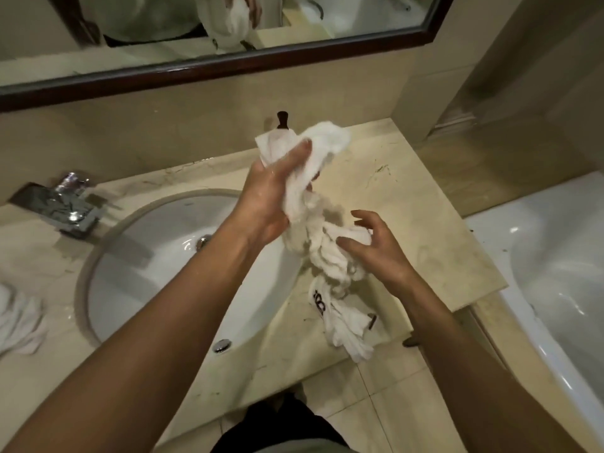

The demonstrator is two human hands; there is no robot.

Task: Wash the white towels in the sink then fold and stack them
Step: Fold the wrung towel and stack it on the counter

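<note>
A wet, twisted white towel (327,256) hangs in the air over the counter to the right of the sink (157,256). My left hand (271,197) grips its upper part, with the top end bunched above my fingers. My right hand (369,246) is lower, fingers spread and loosely curved against the towel's middle, touching it without a clear grip. The towel's lower end, with a dark printed mark, trails down toward the counter's front edge. More white towels (19,318) lie in a heap on the counter at the far left.
A chrome tap (68,207) stands left of the round white basin. A beige marble counter (425,230) runs right to a white bathtub (555,273). A dark-framed mirror (228,63) hangs above. A small dark knob (281,120) stands at the back wall.
</note>
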